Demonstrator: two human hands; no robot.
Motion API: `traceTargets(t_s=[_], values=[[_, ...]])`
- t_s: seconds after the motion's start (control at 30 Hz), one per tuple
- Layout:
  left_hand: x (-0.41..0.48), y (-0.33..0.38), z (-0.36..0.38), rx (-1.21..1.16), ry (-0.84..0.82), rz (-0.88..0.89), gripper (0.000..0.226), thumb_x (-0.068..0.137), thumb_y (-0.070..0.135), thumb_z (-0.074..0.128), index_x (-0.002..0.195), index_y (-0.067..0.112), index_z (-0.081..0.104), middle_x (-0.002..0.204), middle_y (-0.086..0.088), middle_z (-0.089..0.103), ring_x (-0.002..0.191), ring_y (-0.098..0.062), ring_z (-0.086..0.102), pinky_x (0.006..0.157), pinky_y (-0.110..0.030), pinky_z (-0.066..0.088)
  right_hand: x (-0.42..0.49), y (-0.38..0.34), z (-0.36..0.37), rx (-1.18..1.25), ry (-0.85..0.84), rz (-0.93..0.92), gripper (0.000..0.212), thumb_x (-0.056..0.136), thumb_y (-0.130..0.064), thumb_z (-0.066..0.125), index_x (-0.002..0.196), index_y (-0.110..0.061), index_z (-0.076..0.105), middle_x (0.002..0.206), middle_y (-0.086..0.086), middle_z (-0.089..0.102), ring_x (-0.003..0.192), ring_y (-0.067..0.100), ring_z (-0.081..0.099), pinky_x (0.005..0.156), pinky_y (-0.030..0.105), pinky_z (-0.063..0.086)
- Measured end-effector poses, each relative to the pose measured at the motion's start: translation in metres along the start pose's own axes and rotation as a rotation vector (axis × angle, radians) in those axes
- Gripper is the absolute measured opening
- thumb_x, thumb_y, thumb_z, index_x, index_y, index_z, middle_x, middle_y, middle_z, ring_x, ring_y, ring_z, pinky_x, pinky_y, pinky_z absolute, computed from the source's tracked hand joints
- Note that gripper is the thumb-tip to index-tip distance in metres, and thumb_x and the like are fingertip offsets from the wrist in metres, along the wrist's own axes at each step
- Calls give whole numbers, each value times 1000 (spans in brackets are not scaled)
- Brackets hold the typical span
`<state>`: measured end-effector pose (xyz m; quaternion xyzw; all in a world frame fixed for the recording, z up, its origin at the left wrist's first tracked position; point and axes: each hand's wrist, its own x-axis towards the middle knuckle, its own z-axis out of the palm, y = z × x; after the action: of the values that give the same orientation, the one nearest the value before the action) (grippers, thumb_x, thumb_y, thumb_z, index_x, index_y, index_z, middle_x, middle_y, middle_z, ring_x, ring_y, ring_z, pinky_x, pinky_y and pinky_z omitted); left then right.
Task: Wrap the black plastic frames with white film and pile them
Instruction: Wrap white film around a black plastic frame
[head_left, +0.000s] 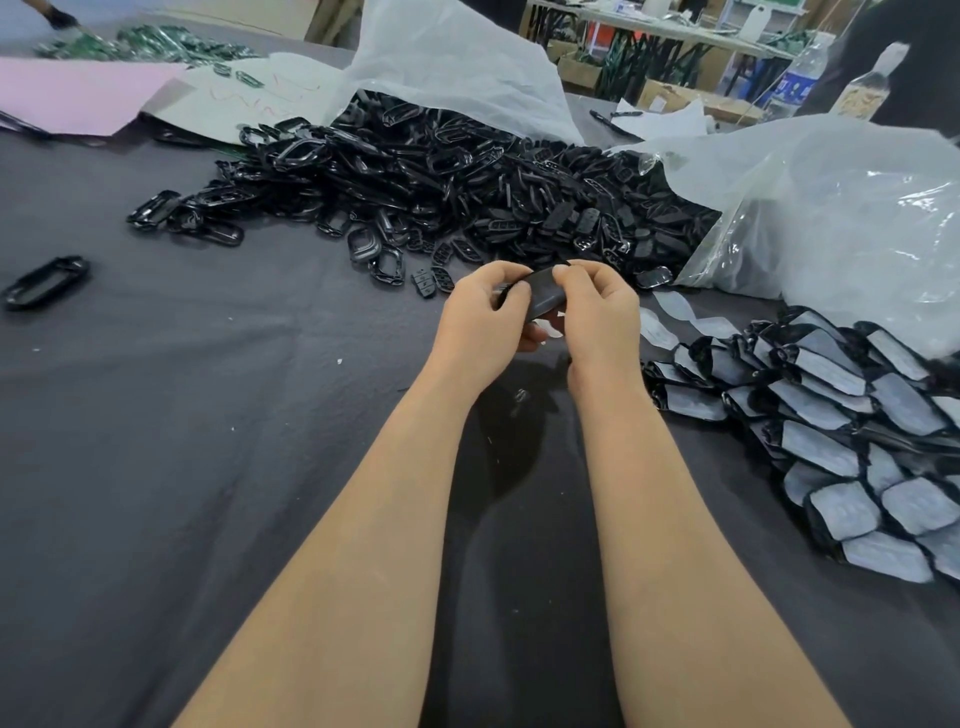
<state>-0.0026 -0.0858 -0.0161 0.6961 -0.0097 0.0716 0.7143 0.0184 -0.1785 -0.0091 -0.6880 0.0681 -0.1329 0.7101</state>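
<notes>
Both the left hand (485, 317) and the right hand (597, 312) pinch one black frame (540, 297) between them above the desk (208, 441), its long axis running hand to hand, while the wrapped pile (841, 431) lies nearer the right hand.

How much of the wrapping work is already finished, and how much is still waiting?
Done: a pile of film-covered frames lies at the right on the dark cloth. In hand: the left hand and right hand both grip one black frame, with white film showing beneath it. Left: a much larger heap of bare frames spills from the white bag behind, so most of the job seems to remain.
</notes>
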Motion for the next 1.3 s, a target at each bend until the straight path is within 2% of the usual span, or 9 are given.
traceTargets(t_s=[0.13,0.33,0.47,0.6,0.73,0.83,1.0,1.13,1.3], values=[[0,-2,-1,-80,40,-31,17,98,7,50,95,21,59,79,0,69,60,-6,68,58,-17,55,0,0,-2,-48,11,-50,18,92,-9,55,78,-21,56,72,-5,56,55,-1,53,53,14,42],[1,0,-2,-175,117,-93,20,96,5,50,90,21,59,78,-2,70,63,-11,71,55,-18,54,-1,2,-1,-68,-15,-40,14,92,-13,58,82,-22,57,77,-3,60,68,9,56,64,21,45],[1,-1,-4,-151,151,-71,22,96,4,51,87,23,60,78,-1,68,63,-9,69,56,-17,53,-1,5,-2,-198,-72,-81,12,89,-15,63,98,-17,56,90,1,64,76,13,61,73,27,51],[2,-4,-4,-139,152,-50,14,95,7,55,95,21,60,80,-1,68,62,-4,69,58,-14,52,-2,6,-1,-221,-62,-111,14,88,-13,65,95,-18,53,81,-4,62,66,5,59,65,19,50],[3,-7,-4,-66,111,-31,19,92,9,62,108,18,59,78,1,70,65,-4,70,63,-17,56,-1,7,-1,-185,-37,-66,16,88,-14,66,98,-16,53,95,8,64,88,25,66,83,37,55],[4,-7,-4,-39,104,-25,22,93,5,59,101,26,56,76,1,70,63,-3,69,64,-19,57,-2,5,0,-172,-40,-53,15,88,-13,66,94,-18,53,96,11,65,95,32,66,89,45,54],[6,-8,-7,-45,153,-43,30,93,4,57,92,34,56,86,-5,71,76,-15,71,80,-33,59,-1,3,-3,-240,-100,-45,10,90,-12,61,94,-21,58,89,4,69,81,21,69,88,44,55],[7,-10,-6,-68,167,-41,27,94,3,57,97,30,58,83,-3,70,71,-9,70,74,-27,59,-2,4,0,-319,-80,-94,20,91,-11,59,110,-7,60,99,12,69,93,28,67,92,47,51],[7,-10,-5,-97,162,-37,25,95,2,54,102,27,57,77,1,70,69,-5,70,74,-24,58,-2,5,-1,-286,-41,-93,19,91,-10,59,110,-7,59,87,5,68,88,27,68,91,47,52]])
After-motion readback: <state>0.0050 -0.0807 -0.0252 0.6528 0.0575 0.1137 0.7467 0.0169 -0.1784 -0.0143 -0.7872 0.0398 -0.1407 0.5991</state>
